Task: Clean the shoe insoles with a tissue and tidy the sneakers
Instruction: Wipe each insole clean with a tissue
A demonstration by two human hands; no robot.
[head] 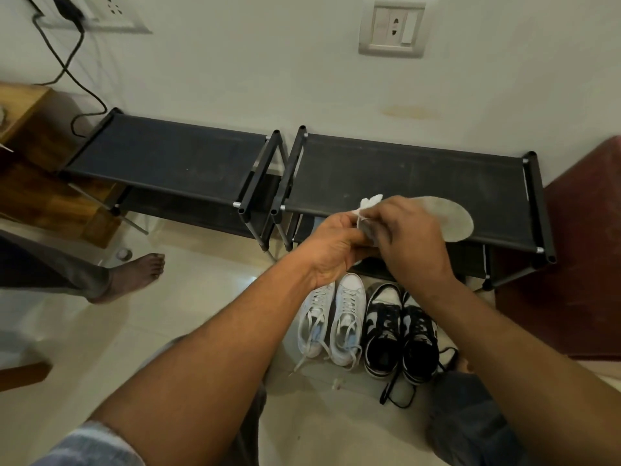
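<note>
A grey insole (554,218) is held level over the front edge of the right black shoe rack (403,173). My left hand (336,247) grips its near end. My right hand (413,243) lies curled on top of the insole, with a crumpled white tissue (371,200) sticking out past its fingers. The middle of the insole is hidden under that hand. On the floor below stand a pair of white sneakers (336,317) and a pair of black-and-white sneakers (400,331) side by side, toes toward the rack, laces loose.
A second black rack (168,153) stands to the left. Another person's bare foot (134,274) is on the tiles at left, near a wooden cabinet (30,129). A dark red piece of furniture (578,264) fills the right. A tissue scrap (337,383) lies behind the white sneakers.
</note>
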